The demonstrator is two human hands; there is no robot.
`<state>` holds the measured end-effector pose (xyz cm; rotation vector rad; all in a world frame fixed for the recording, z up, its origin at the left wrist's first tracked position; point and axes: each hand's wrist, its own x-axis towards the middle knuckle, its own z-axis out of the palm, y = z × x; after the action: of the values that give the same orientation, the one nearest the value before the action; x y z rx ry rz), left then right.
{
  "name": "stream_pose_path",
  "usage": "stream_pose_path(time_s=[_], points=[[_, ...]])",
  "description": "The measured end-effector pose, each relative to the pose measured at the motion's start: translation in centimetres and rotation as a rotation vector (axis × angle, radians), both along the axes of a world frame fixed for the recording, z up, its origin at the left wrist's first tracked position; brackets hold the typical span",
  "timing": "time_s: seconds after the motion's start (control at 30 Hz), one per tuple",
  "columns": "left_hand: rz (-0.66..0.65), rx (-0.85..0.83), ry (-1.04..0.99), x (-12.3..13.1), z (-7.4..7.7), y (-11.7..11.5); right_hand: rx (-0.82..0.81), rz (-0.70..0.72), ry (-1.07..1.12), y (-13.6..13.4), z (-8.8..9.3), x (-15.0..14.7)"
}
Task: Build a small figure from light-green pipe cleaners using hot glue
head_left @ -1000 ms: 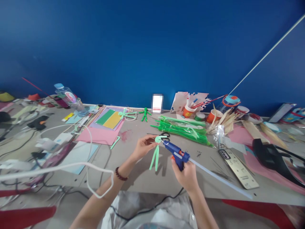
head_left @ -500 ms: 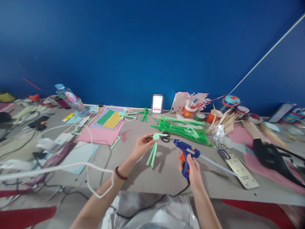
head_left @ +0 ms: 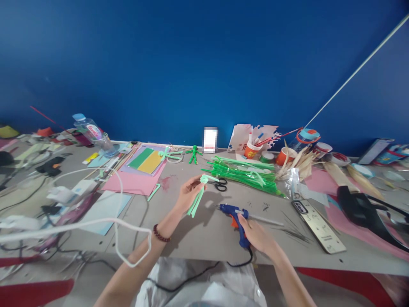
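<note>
My left hand [head_left: 191, 192] pinches a light green pipe-cleaner figure [head_left: 203, 180] by its coiled top, with one strand pointing right and the long strands hanging down. Low over the table, my right hand [head_left: 257, 233] is at the handle of a blue glue gun [head_left: 234, 212] with an orange trigger; its fingers are partly hidden. The gun's nozzle points left, and a glue stick [head_left: 266, 220] sticks out of its back. Black-handled scissors [head_left: 220, 184] lie just beyond the figure. A short bent pipe cleaner [head_left: 154, 192] rests to the left.
Green pipe cleaners [head_left: 246, 177] lie bundled behind my hands, beside a small green figure [head_left: 193, 154]. A phone [head_left: 319, 228] is on the right. Pink paper [head_left: 128, 183], a tilted bottle [head_left: 94, 132] and a looping white cable [head_left: 137, 228] occupy the left side.
My right hand has lowered the glue gun to the left and down towards the table, and its grip has shifted. My left hand has moved slightly left, tilting the figure's strands leftward.
</note>
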<state>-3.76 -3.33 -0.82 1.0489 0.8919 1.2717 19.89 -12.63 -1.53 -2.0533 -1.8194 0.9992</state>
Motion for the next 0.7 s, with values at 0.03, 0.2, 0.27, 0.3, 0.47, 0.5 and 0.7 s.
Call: stream_pose_path(time_s=[0.03,0.2,0.27,0.3,0.47,0.5,0.7], points=[[0.002,0.006,0.009,0.0,-0.1,0.1,-0.023,0.050,-0.042,0.2,0.2,-0.3],[0.045,0.023,0.046,-0.3,-0.1,0.3,-0.091,0.182,-0.200,0.8,0.2,-1.6],[0.043,0.026,0.041,-0.4,0.0,0.3,-0.103,0.206,-0.269,0.9,0.3,-1.9],[0.033,0.027,0.042,-0.4,0.0,0.3,-0.110,0.217,-0.303,0.9,0.4,-2.0],[-0.035,0.029,0.082,-0.4,0.1,0.1,-0.004,0.273,-0.305,1.5,3.2,-1.3],[-0.058,0.030,0.086,-0.4,0.1,0.0,0.064,0.272,-0.250,1.8,3.9,-1.2],[-0.166,0.024,0.073,-0.3,-0.1,-0.3,0.640,0.197,0.334,5.4,5.7,-3.5]])
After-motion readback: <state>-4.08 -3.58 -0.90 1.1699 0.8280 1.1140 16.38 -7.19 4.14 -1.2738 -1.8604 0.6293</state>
